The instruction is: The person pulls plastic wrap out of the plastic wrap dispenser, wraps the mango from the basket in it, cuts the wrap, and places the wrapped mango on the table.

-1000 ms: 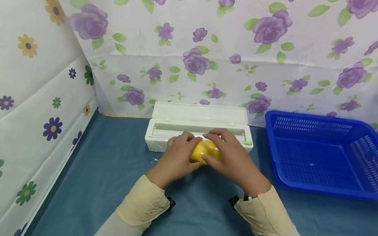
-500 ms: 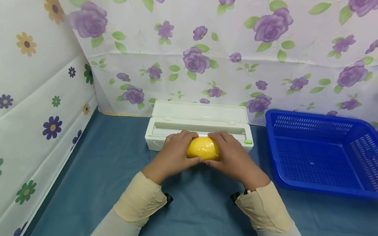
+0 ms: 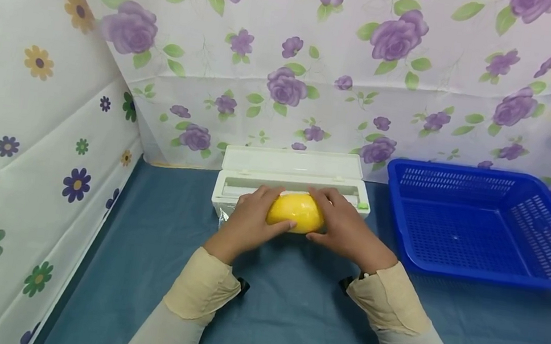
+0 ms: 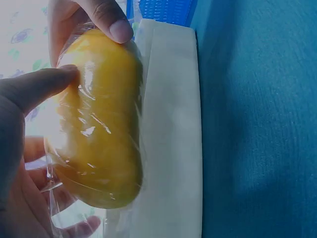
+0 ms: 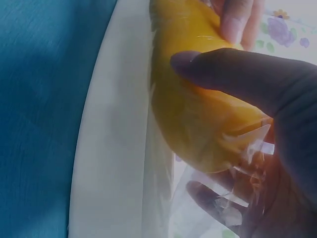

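A smooth, oblong yellow fruit (image 3: 296,212), its exact kind unclear, is wrapped in clear cling film. My left hand (image 3: 249,220) grips its left end; in the left wrist view the thumb (image 4: 47,84) lies across its near side. My right hand (image 3: 348,230) holds the other end, and the right wrist view has that thumb (image 5: 223,74) pressed on the fruit. Loose film (image 5: 223,203) bunches around the fingers there. Right behind the hands stands a white cling film dispenser (image 3: 294,164) with its lid raised. The hands hide part of its front.
A blue perforated basket (image 3: 449,269) stands at the right. Crinkled film (image 3: 223,211) hangs over the dispenser's front left. Blue-green cloth (image 3: 283,316) covers the table, and flowered sheets (image 3: 282,115) rise behind and to the left.
The fruit has turned in my hands and now shows more of its long side. My left thumb has shifted onto its near face. Film has come into view at the dispenser's left.
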The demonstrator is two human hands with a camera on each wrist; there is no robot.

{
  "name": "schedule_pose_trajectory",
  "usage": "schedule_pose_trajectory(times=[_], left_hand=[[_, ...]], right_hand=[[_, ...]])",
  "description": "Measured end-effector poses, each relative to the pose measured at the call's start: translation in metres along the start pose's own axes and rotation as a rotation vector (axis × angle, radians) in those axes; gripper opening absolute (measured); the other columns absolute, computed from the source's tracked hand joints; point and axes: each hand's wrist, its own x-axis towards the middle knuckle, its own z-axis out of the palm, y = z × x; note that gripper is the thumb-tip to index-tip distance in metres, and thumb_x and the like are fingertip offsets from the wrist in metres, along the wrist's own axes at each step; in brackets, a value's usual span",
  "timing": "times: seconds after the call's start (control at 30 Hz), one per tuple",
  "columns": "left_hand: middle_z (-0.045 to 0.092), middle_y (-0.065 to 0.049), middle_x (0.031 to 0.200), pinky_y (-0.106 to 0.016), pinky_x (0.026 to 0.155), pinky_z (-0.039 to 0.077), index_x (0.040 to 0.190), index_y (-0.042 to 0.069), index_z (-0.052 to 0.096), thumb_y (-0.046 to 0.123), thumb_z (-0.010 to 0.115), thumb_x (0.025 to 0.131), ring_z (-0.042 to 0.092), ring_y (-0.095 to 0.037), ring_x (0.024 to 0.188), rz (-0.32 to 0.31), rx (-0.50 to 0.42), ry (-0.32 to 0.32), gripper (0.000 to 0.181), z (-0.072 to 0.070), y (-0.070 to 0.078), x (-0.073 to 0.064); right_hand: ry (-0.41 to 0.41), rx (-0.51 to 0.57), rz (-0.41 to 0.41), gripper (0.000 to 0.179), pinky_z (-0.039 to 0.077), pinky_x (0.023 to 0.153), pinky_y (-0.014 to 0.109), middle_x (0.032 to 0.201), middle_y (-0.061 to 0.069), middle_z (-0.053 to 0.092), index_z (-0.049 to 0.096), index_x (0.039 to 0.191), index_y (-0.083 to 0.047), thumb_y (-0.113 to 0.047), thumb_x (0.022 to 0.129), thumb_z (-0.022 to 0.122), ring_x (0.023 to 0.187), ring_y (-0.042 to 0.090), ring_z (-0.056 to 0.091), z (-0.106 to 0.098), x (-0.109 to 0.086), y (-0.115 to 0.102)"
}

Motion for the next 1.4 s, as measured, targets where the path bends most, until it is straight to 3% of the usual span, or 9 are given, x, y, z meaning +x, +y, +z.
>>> schedule_pose_trajectory(times=[0.23, 0.37, 0.5, 0.6, 0.8, 1.4], left_hand=[[0.062, -0.007, 0.132, -0.051, 0.104, 0.038, 0.142, 0.012, 0.049, 0.056, 0.067, 0.092, 0.059, -0.024, 0.107, -0.026, -0.054, 0.028, 0.069, 0.002, -0.003, 0.002], [0.056, -0.008, 0.136, -0.051, 0.105, 0.037, 0.143, 0.014, 0.050, 0.055, 0.071, 0.089, 0.057, -0.025, 0.111, -0.015, -0.047, 0.018, 0.071, 0.001, -0.005, 0.001], [0.046, -0.009, 0.141, -0.054, 0.111, 0.034, 0.148, 0.019, 0.047, 0.043, 0.083, 0.082, 0.053, -0.029, 0.119, -0.021, -0.015, -0.011, 0.079, -0.001, -0.006, 0.000], [0.048, -0.009, 0.139, -0.055, 0.111, 0.033, 0.151, 0.022, 0.044, 0.030, 0.088, 0.079, 0.052, -0.030, 0.123, -0.024, 0.022, -0.026, 0.084, -0.003, -0.007, 0.001], [0.056, -0.008, 0.131, -0.056, 0.107, 0.036, 0.151, 0.024, 0.043, 0.021, 0.088, 0.079, 0.054, -0.028, 0.121, 0.004, 0.095, -0.030, 0.085, -0.005, -0.007, 0.001], [0.059, -0.008, 0.119, -0.053, 0.099, 0.039, 0.152, 0.029, 0.041, 0.021, 0.086, 0.081, 0.054, -0.028, 0.108, 0.052, 0.161, 0.019, 0.084, 0.002, -0.014, 0.002]], right_hand=[[0.020, 0.025, -0.021, 0.092, 0.045, 0.111, 0.053, 0.140, 0.018, 0.051, 0.034, 0.151, -0.008, -0.016, 0.078, 0.089, 0.122, 0.034, 0.056, 0.003, 0.001, 0.008], [0.031, 0.065, -0.046, 0.084, 0.046, 0.110, 0.051, 0.137, 0.017, 0.052, 0.038, 0.146, -0.006, -0.012, 0.079, 0.087, 0.120, 0.032, 0.056, 0.003, 0.001, 0.010], [0.021, 0.101, -0.031, 0.082, 0.047, 0.109, 0.051, 0.136, 0.016, 0.052, 0.040, 0.146, -0.008, -0.012, 0.079, 0.086, 0.118, 0.030, 0.056, 0.000, 0.001, 0.011], [0.009, 0.118, -0.009, 0.082, 0.047, 0.108, 0.052, 0.136, 0.016, 0.052, 0.039, 0.146, -0.009, -0.013, 0.080, 0.086, 0.118, 0.031, 0.056, -0.002, 0.001, 0.011], [-0.009, 0.122, 0.028, 0.084, 0.048, 0.107, 0.053, 0.138, 0.018, 0.049, 0.038, 0.149, -0.009, -0.015, 0.081, 0.086, 0.117, 0.033, 0.057, -0.003, 0.001, 0.011], [0.015, 0.082, -0.005, 0.083, 0.047, 0.108, 0.053, 0.132, 0.017, 0.054, 0.040, 0.148, -0.008, -0.011, 0.079, 0.087, 0.117, 0.032, 0.057, 0.000, 0.001, 0.014]])
